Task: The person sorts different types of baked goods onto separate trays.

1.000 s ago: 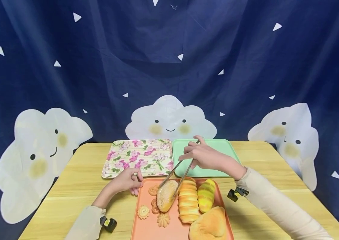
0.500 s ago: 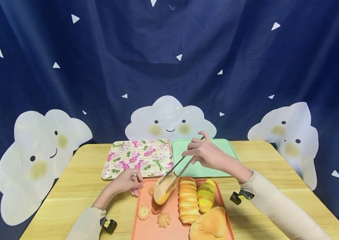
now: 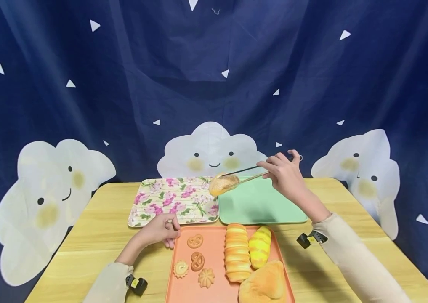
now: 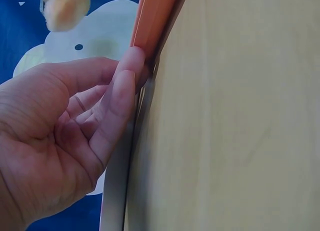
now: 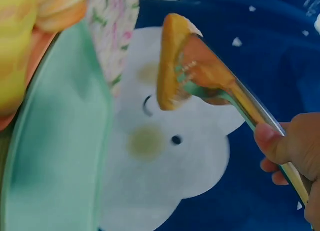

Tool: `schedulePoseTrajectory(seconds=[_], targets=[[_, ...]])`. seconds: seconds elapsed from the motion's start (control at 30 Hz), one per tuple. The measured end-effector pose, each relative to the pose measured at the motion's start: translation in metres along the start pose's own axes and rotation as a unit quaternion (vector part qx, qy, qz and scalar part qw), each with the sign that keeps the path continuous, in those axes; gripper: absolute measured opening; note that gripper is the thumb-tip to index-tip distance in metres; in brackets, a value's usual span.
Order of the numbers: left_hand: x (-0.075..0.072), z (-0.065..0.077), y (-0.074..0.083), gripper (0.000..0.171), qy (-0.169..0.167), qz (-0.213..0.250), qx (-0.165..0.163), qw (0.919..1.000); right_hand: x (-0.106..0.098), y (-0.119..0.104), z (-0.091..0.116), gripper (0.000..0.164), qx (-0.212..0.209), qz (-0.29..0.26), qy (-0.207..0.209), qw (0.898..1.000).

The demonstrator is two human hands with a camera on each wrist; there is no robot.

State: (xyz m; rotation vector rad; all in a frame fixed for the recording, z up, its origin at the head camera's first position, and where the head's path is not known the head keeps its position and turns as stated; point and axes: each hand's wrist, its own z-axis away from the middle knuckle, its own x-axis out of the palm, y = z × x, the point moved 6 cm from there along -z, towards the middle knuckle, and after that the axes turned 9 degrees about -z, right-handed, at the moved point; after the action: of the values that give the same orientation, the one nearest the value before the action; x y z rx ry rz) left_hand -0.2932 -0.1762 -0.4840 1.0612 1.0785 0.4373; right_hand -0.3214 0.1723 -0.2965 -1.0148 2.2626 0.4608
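Bread (image 3: 218, 186) has moved toward twelve o'clock, aloft in tongs (image 3: 253, 177) the nearer right hand (image 3: 285, 176) grips; it lies at that hand's nine, lengthwise roughly eight-to-two. Left hand (image 3: 160, 229) pinches orange tray (image 3: 215, 248).

The head view's lower edge cuts off the near end of the orange tray (image 3: 214, 296) and part of the golden bun (image 3: 263, 284), and the right hand (image 3: 285, 173) hides a stretch of the tongs (image 3: 253, 177). In the left wrist view the coated bread (image 4: 66, 12) is blurred, the tongs cropped at the top. The right wrist view blurs the yellow bread (image 5: 15, 56), cropping it and the right hand at opposite edges.
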Motion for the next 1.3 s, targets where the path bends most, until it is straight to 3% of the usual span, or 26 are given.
schedulePoseTrajectory(seconds=[0.27,0.5,0.77,1.3], targets=[[0.000,0.001,0.004,0.011,0.030,-0.021,-0.010,0.9993,0.028,0.030,0.013,0.040,0.066,0.043,-0.001,0.997],[0.003,0.001,0.006,0.011,0.040,-0.019,-0.023,0.9988,0.053,0.050,0.025,0.034,0.115,0.083,-0.046,0.989],[0.002,0.001,0.007,0.009,0.040,-0.024,-0.024,0.9987,0.071,0.053,0.029,0.033,0.129,0.095,-0.082,0.984],[0.002,0.000,0.003,0.011,0.034,-0.006,-0.024,0.9991,0.091,0.056,0.034,0.037,0.142,0.104,-0.105,0.979]])
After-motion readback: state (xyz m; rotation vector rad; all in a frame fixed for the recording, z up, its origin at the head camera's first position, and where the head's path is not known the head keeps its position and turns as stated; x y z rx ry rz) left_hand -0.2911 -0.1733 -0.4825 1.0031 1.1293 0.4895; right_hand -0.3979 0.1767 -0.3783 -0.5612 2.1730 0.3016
